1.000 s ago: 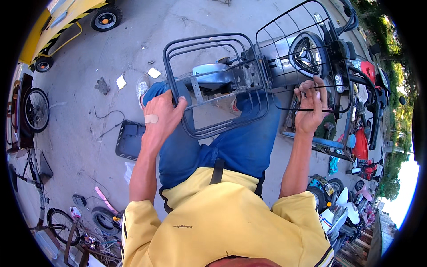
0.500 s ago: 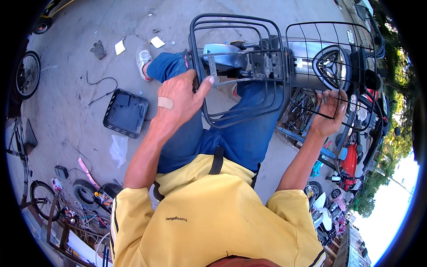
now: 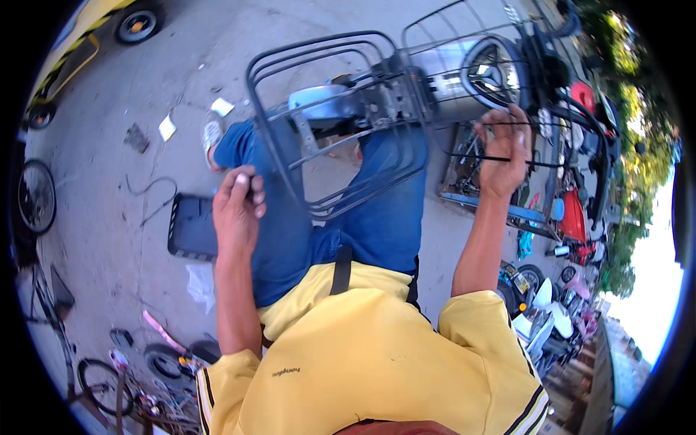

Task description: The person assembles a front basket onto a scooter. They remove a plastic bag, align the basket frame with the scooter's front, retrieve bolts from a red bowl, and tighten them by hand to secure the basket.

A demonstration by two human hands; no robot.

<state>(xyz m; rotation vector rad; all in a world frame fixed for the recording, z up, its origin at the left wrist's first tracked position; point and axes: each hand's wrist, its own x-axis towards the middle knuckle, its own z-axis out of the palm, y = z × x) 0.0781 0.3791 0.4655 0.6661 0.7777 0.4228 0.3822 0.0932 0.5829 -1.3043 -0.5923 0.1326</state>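
Note:
A black tubular rack stands in front of me above my thighs, tilted. Joined to its right side is a black wire basket. My left hand is off the rack, to its left, with the fingers curled in; whether they hold anything small is hidden. My right hand is at the basket's near side, its fingers bent around the wires and a black bar across the palm. Behind the rack and basket show a silver-blue body part and a round three-spoke wheel.
A black plastic crate lies on the ground to my left, beside a clear plastic bag. A blue-framed tool tray stands at right. Bicycles, a yellow vehicle and parked motorbikes surround the spot.
My left hand has let go of the rack and drawn back toward me and left, its fingers curling. My right hand stays on the basket. The whole view has swung, shifting rack and basket leftward.

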